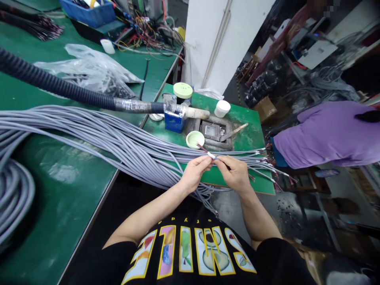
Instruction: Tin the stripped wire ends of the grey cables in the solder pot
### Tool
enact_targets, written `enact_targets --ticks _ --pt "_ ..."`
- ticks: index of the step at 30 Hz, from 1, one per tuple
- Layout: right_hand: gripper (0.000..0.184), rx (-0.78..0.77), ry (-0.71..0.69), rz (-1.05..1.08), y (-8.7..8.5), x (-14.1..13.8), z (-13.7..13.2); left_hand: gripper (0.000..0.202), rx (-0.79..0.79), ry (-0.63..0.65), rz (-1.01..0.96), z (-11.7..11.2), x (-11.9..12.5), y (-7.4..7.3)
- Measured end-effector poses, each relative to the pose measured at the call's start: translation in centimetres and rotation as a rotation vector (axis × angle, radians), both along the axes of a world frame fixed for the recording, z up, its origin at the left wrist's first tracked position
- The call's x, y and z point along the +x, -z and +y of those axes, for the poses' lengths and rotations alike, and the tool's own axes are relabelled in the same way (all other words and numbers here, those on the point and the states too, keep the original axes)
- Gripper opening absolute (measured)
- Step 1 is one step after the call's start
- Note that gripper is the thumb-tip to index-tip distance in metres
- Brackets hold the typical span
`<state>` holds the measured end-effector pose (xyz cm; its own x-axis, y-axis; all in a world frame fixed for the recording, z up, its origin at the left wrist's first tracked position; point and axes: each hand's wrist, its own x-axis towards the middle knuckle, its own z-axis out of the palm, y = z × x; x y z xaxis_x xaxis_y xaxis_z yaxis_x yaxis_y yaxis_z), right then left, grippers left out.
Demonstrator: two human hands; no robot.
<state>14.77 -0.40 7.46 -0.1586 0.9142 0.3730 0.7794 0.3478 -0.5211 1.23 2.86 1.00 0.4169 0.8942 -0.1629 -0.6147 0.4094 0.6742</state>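
Observation:
My left hand (194, 170) and my right hand (234, 171) meet over the near edge of a small green table (249, 136). Both pinch the stripped end of one grey cable (211, 155), with its thin coloured wires poking up between the fingertips. A big bundle of grey cables (103, 136) lies across the bench from the left and ends in many stripped tips (267, 158) just right of my hands.
A black corrugated hose (59, 87) reaches a blue fixture (174, 118) beside a solder pot (212, 130). A pale green lid (195, 139), a white cup (222, 108) and a plastic bag (95, 73) stand nearby. A person in purple (323, 134) bends at the right.

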Motion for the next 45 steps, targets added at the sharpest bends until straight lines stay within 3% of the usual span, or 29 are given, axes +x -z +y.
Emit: enact_targets --ticks 4,10,14,16,21,25,27,29,32,35,41,45 --pt "0.02 0.004 -0.049 -0.062 -0.3 -0.2 -0.4 0.027 0.131 -0.06 0.038 -0.4 0.2 -0.4" --pt "0.017 0.134 0.002 -0.126 -3.3 0.4 0.2 0.033 0.133 0.093 -0.194 -1.0 0.9 -1.2" --pt "0.022 -0.089 -0.025 -0.179 -4.8 -0.1 1.4 0.036 0.258 0.176 -0.149 -1.7 1.7 -0.7" --pt "0.016 -0.191 -0.05 -0.211 -5.2 -0.5 1.9 0.036 0.359 0.172 -0.085 -1.9 1.8 -0.5" --pt "0.031 -0.257 -0.081 -0.156 -5.1 -0.8 2.5 0.027 0.605 0.092 0.231 -2.0 1.2 0.2" --pt "0.023 -0.115 0.057 0.061 -5.0 1.0 3.7 0.025 0.727 0.119 0.403 -2.6 0.7 1.0" --pt "0.023 0.033 0.206 0.157 -5.3 2.2 4.1 0.027 0.667 0.22 0.364 -3.1 0.6 1.5" --pt "0.021 0.104 0.257 0.181 -5.7 3.3 4.1 0.03 0.506 0.295 0.249 -3.4 0.5 2.0" --pt "0.014 -0.009 0.03 0.065 -6.0 4.0 3.4 0.034 0.303 0.265 0.067 -3.2 0.0 2.5" --pt "0.009 -0.108 -0.193 -0.066 -5.7 3.8 2.8 0.033 0.235 0.244 -0.029 -2.8 -0.5 2.4" --pt "0.012 -0.202 -0.33 -0.149 -4.4 2.2 3.6 0.034 0.282 0.257 0.013 -2.9 -0.6 2.1" --pt "0.011 -0.295 -0.418 -0.006 -3.8 1.2 4.5 0.034 0.336 0.26 0.11 -3.1 -1.0 2.1"
